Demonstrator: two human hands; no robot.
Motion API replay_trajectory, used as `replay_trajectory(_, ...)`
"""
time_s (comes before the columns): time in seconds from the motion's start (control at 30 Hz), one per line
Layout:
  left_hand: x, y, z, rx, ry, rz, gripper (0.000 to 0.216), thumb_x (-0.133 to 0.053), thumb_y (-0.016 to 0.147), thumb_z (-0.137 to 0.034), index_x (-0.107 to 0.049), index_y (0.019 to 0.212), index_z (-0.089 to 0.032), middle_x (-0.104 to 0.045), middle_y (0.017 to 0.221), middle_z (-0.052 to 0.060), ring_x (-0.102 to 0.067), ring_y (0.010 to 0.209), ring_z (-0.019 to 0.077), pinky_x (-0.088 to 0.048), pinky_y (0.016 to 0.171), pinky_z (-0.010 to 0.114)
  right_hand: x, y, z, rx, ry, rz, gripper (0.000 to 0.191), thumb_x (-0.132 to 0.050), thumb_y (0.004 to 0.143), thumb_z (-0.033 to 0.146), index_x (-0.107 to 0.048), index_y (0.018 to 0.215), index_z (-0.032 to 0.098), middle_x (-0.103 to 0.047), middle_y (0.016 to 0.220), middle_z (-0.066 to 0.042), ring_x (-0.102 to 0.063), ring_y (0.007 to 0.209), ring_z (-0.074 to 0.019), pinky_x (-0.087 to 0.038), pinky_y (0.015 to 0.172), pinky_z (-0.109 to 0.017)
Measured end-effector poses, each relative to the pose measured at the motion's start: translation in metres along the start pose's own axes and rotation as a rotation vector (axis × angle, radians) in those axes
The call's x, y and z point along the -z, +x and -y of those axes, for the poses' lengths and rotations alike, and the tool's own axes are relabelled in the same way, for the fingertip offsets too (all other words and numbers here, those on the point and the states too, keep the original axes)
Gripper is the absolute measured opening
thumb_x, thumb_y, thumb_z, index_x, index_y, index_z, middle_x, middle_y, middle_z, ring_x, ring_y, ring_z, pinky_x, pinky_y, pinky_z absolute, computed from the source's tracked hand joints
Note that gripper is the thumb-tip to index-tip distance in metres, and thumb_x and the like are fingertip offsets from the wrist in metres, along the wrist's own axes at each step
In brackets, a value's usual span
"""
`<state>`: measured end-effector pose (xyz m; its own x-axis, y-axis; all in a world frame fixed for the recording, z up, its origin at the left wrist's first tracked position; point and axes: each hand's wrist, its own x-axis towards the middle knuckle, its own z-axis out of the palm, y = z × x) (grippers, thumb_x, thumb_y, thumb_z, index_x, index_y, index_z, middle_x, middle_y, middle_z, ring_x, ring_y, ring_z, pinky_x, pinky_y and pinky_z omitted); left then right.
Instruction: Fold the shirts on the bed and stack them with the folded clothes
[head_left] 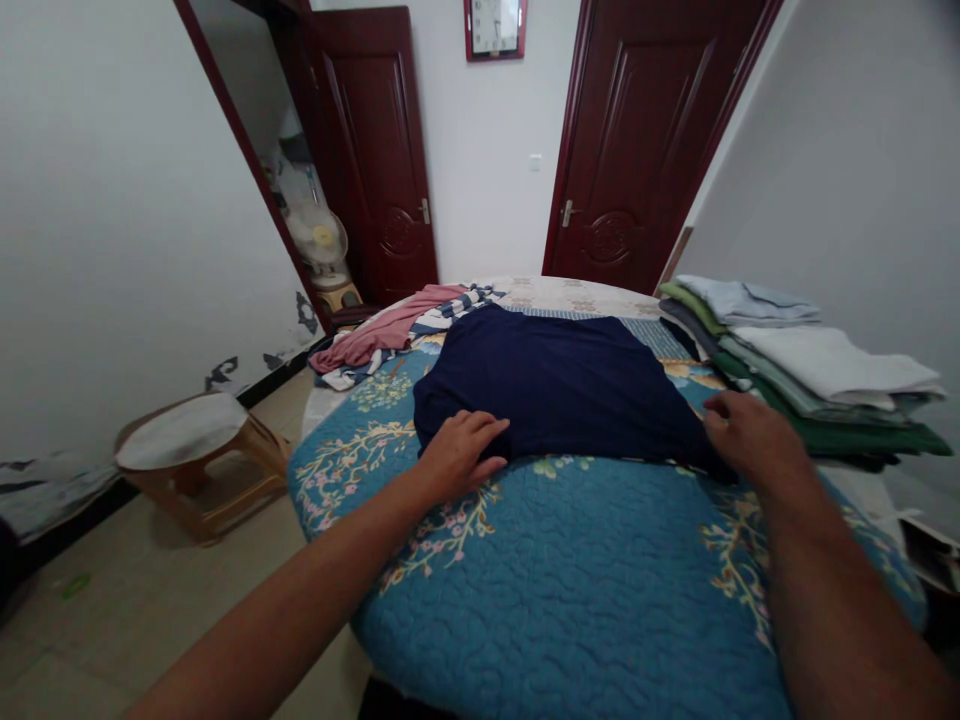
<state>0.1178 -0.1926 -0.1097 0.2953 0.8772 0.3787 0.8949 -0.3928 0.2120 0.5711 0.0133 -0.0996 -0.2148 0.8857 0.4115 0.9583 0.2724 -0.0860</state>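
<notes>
A navy blue garment (555, 375), perhaps a shirt, lies spread on a round table covered by a blue quilted floral cloth (592, 580). At its near left corner rests my left hand (461, 455), fingers stretched out over the fabric and thumb apart. My right hand (750, 430) is at the garment's right edge, its fingers bent together on the cloth there. The exact grip of those fingertips is partly hidden. Close beyond the right hand stands a stack of folded clothes (810, 360) in white, green and grey.
A pink garment (390, 330) and a striped one lie heaped at the table's far left. On the floor to the left is a tan plastic stool (202, 450). A fan (319, 235) shows through the open doorway. Two dark red doors (367, 150) are at the back.
</notes>
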Motion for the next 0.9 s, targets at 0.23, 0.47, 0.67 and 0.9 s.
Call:
replay_trajectory(0.23, -0.003, -0.013, -0.018, -0.259, -0.184, 0.135, 0.029, -0.059, 0.109, -0.034, -0.075, 0.131, -0.026, -0.079, 0.130, 0.008, -0.069, 0.126, 0.0237, -0.049, 0.108, 0.042, -0.043, 0.000, 0.038, 0.360, 0.145, 0.167, 0.034, -0.057, 0.096, 0.028, -0.079, 0.118, 0.016, -0.078, 0.119, -0.016, -0.073, 0.111, -0.0305, -0.055, 0.105, -0.043)
replay_trajectory(0.47, 0.022, -0.029, 0.031, -0.038, -0.035, -0.129, 0.046, -0.051, 0.099, -0.010, -0.071, 0.138, -0.024, -0.076, 0.137, 0.011, -0.070, 0.127, 0.0263, -0.053, 0.106, 0.047, -0.038, -0.005, 0.041, 0.431, 0.243, 0.244, 0.037, -0.063, 0.093, 0.027, -0.081, 0.124, 0.020, -0.078, 0.127, -0.012, -0.072, 0.118, -0.0283, -0.053, 0.111, -0.041)
replay_trajectory(0.67, 0.020, -0.052, 0.050, 0.041, -0.002, -0.012, 0.027, -0.063, 0.103, -0.032, -0.077, 0.125, -0.024, -0.078, 0.127, 0.011, -0.070, 0.118, 0.0284, -0.054, 0.105, 0.048, -0.030, -0.007, 0.044, 0.415, 0.282, 0.226, 0.038, -0.066, 0.096, 0.034, -0.079, 0.129, 0.019, -0.077, 0.128, -0.013, -0.069, 0.121, -0.0295, -0.053, 0.110, -0.042)
replay_trajectory(0.9, 0.016, -0.047, 0.048, 0.097, -0.012, -0.007, 0.029, -0.048, 0.108, -0.032, -0.075, 0.103, -0.022, -0.078, 0.100, 0.008, -0.069, 0.096, 0.0250, -0.054, 0.091, 0.042, -0.027, -0.004, 0.061, 0.432, 0.318, 0.314, 0.029, -0.067, 0.095, 0.028, -0.083, 0.118, 0.021, -0.079, 0.122, -0.010, -0.070, 0.116, -0.0254, -0.052, 0.110, -0.036)
